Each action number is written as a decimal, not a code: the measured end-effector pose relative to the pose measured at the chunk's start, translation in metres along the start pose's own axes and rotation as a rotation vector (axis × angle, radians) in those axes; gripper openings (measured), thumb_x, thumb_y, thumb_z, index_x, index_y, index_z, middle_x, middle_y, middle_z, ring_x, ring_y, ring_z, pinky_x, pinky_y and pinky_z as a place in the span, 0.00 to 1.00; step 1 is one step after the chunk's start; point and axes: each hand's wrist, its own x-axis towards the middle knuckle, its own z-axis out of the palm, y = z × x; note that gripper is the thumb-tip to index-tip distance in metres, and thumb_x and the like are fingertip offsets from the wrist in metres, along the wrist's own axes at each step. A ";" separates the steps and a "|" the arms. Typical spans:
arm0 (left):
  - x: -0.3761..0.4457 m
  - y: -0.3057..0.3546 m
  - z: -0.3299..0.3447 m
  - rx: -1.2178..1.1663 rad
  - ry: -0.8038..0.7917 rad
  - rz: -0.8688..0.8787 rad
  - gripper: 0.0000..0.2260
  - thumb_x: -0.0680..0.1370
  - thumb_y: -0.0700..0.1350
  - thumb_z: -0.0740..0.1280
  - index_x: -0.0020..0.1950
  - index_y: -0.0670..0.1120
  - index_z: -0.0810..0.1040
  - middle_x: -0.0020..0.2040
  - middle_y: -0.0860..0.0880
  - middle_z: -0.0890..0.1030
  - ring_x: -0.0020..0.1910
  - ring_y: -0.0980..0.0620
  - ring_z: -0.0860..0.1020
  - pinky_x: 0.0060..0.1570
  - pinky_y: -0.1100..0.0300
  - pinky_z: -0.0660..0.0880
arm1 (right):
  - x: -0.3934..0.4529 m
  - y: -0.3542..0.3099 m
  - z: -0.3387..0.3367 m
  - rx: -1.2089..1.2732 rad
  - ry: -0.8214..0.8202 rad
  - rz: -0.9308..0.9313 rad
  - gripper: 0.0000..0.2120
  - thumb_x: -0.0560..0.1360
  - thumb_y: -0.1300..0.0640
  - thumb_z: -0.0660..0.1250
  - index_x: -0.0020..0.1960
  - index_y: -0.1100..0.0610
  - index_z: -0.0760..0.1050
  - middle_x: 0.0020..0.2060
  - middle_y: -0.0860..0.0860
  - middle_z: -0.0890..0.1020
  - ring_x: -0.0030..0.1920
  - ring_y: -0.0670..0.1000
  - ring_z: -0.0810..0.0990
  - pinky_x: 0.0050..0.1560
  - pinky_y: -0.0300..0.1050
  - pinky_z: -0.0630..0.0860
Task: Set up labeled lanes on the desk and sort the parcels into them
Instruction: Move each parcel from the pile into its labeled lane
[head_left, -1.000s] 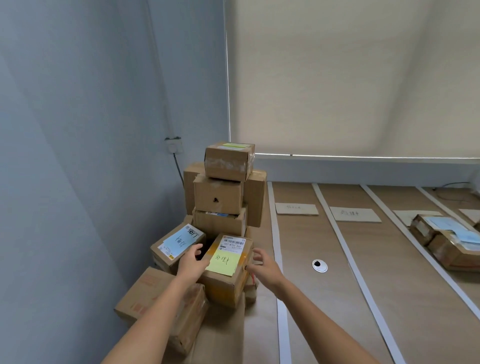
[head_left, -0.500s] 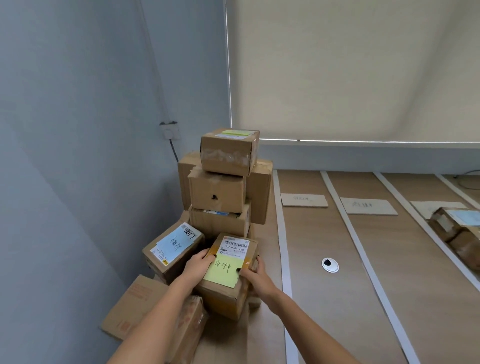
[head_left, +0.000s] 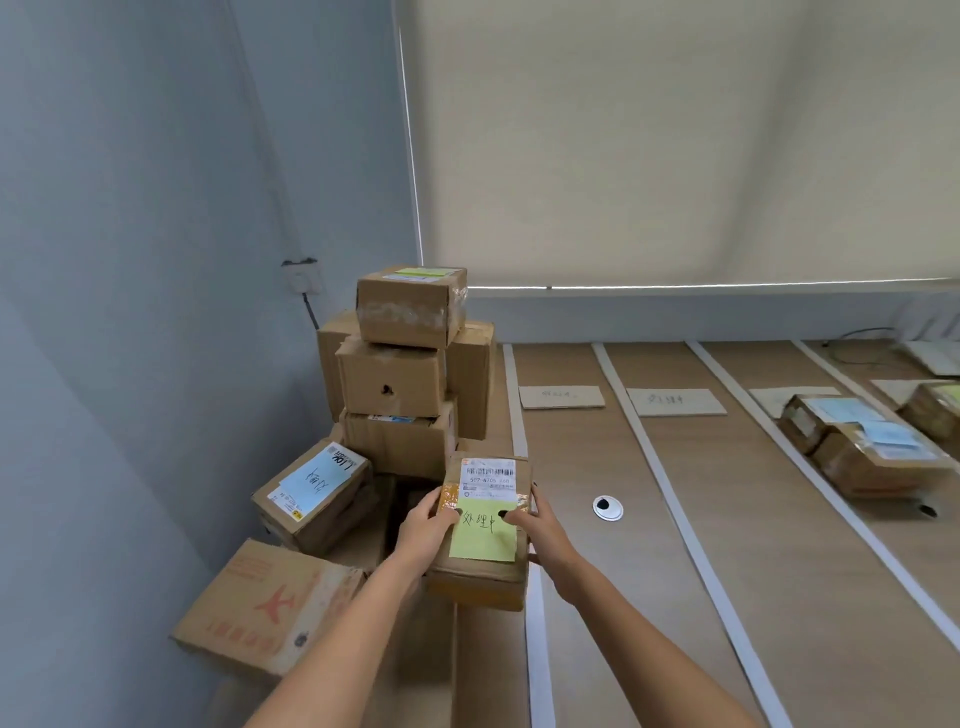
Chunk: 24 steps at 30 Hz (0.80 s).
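I hold a small cardboard parcel with a white barcode label and a green handwritten note on top. My left hand grips its left side and my right hand grips its right side, both thumbs on the green note. The parcel is lifted in front of the parcel stack in the desk's left corner. White tape strips divide the wooden desk into lanes. Cardboard lane labels lie at the far ends of the lanes.
A parcel with a blue note and a flat box with red print lie left of my hands. Several sorted parcels sit in a lane at the right. A round cable grommet is in the first lane. The wall bounds the left.
Both hands closed onto the sides of the green-note parcel and lifted it off the pile, drawing it toward me and slightly right. The view shifted right.
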 end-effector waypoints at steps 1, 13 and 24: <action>-0.005 0.002 0.011 -0.012 -0.008 0.014 0.22 0.78 0.42 0.62 0.72 0.49 0.66 0.61 0.49 0.76 0.49 0.56 0.75 0.42 0.66 0.70 | -0.006 0.001 -0.010 0.007 0.033 -0.008 0.20 0.77 0.60 0.61 0.64 0.42 0.62 0.51 0.42 0.78 0.49 0.42 0.77 0.42 0.37 0.73; -0.058 0.046 0.188 -0.121 -0.162 0.115 0.22 0.77 0.41 0.61 0.70 0.54 0.66 0.55 0.55 0.78 0.52 0.57 0.76 0.41 0.64 0.73 | -0.057 0.024 -0.179 0.119 0.332 -0.074 0.24 0.75 0.60 0.65 0.69 0.51 0.63 0.61 0.50 0.75 0.57 0.50 0.76 0.46 0.42 0.74; -0.079 0.087 0.362 -0.179 -0.055 0.079 0.20 0.78 0.43 0.61 0.70 0.52 0.67 0.54 0.56 0.77 0.54 0.54 0.76 0.52 0.58 0.75 | -0.069 0.026 -0.358 -0.080 0.230 -0.097 0.29 0.75 0.57 0.66 0.73 0.48 0.59 0.62 0.48 0.73 0.60 0.50 0.72 0.55 0.45 0.74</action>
